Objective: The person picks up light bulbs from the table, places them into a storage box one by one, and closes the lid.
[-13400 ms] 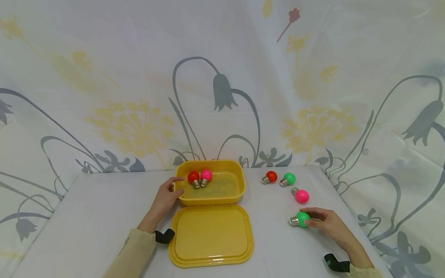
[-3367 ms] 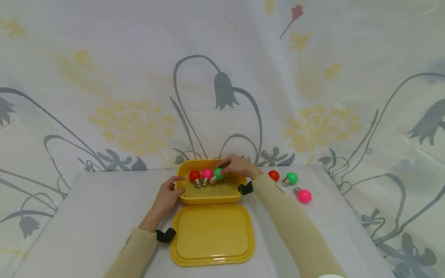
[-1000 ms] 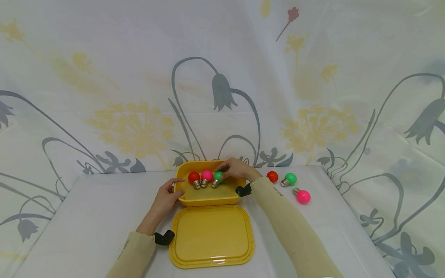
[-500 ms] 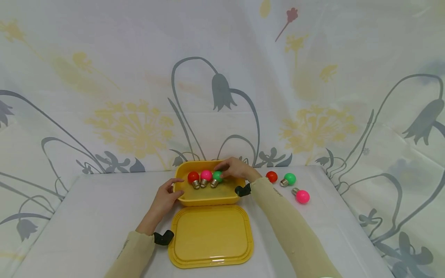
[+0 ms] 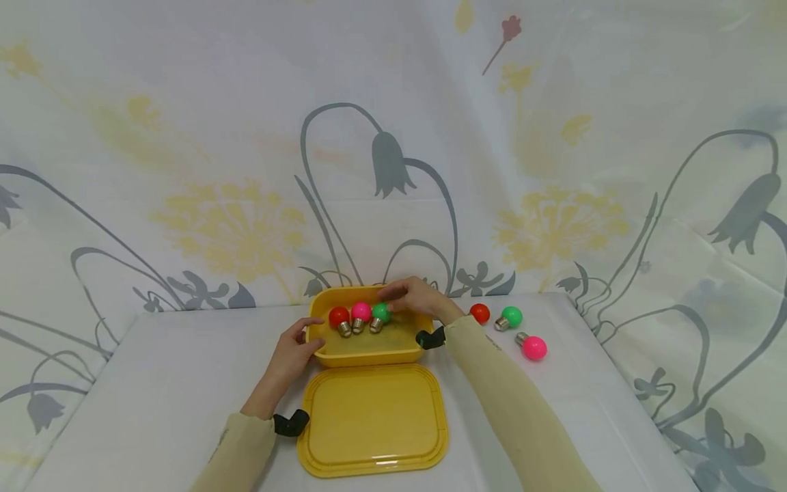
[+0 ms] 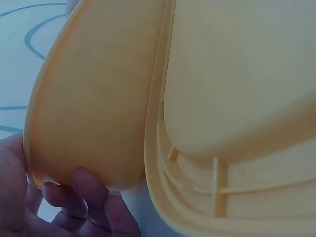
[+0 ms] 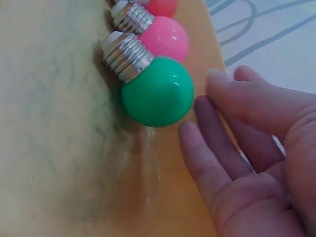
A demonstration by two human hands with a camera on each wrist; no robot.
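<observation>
A yellow plastic box (image 5: 402,339) holds a red bulb (image 5: 338,316), a pink bulb (image 5: 361,312) and a green bulb (image 5: 381,312) side by side along its back wall, silver screw bases toward the front. My left hand (image 5: 292,350) grips the box's left end, thumb and fingers about the rim. In the left wrist view its fingers (image 6: 89,190) bend round the box wall. Over the box's back right my right hand (image 5: 418,298) is beside the green bulb, fingers loose. The right wrist view has a small gap between fingertips and green bulb (image 7: 158,94).
In front of the box lies a yellow lid (image 5: 373,420). Right of the box, on the white tablecloth, are another red bulb (image 5: 479,313), a second green bulb (image 5: 512,316) and a second pink bulb (image 5: 534,348). A flower-patterned curtain (image 5: 264,157) stands behind.
My right hand has brought the green bulb from the table's right side into the box beside the pink one and let go of it. My left hand has stayed on the box.
</observation>
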